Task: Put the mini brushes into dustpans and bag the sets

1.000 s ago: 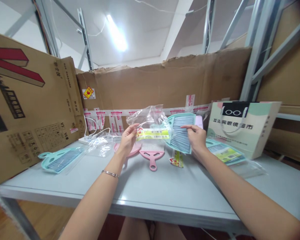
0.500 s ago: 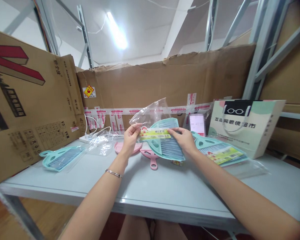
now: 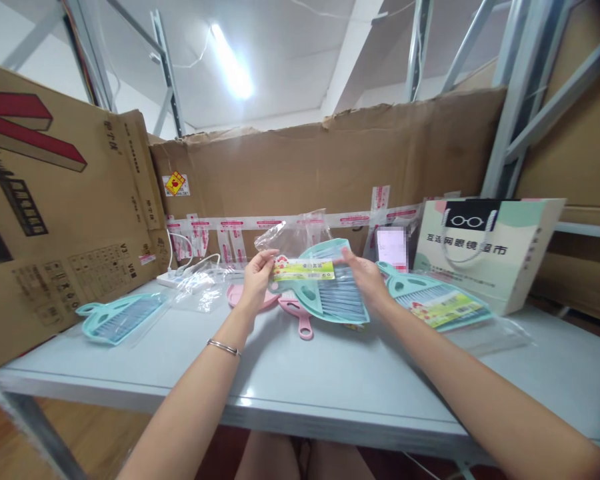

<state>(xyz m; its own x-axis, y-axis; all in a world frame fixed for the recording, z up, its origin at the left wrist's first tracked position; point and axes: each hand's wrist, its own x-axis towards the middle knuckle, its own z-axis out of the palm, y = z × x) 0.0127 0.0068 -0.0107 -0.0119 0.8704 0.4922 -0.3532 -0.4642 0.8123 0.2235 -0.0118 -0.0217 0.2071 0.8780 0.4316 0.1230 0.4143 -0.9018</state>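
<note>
Above the middle of the table, a turquoise dustpan and brush set (image 3: 341,290) is held up between both hands. A yellow-green label card (image 3: 307,270) lies across its front, with a clear plastic bag (image 3: 293,235) around or behind it. My left hand (image 3: 257,277) pinches the card's left end near the dustpan handle; whether the bag's film is in that pinch too is hidden. At the set's right edge, my right hand (image 3: 369,280) grips it with the thumb out of clear sight. Behind and below are a pink dustpan (image 3: 235,295) and a pink brush (image 3: 300,313).
A bagged turquoise set (image 3: 125,319) lies left, and another labelled set (image 3: 443,303) lies right. Crumpled clear plastic (image 3: 205,287) sits by a white power strip (image 3: 173,277). A paper bag (image 3: 485,253) and cardboard boxes (image 3: 280,167) edge the table (image 3: 270,373).
The label card has shifted slightly left and down and now faces me more squarely. The bag's upper part has sunk lower. My right fingers have moved off the card's right end.
</note>
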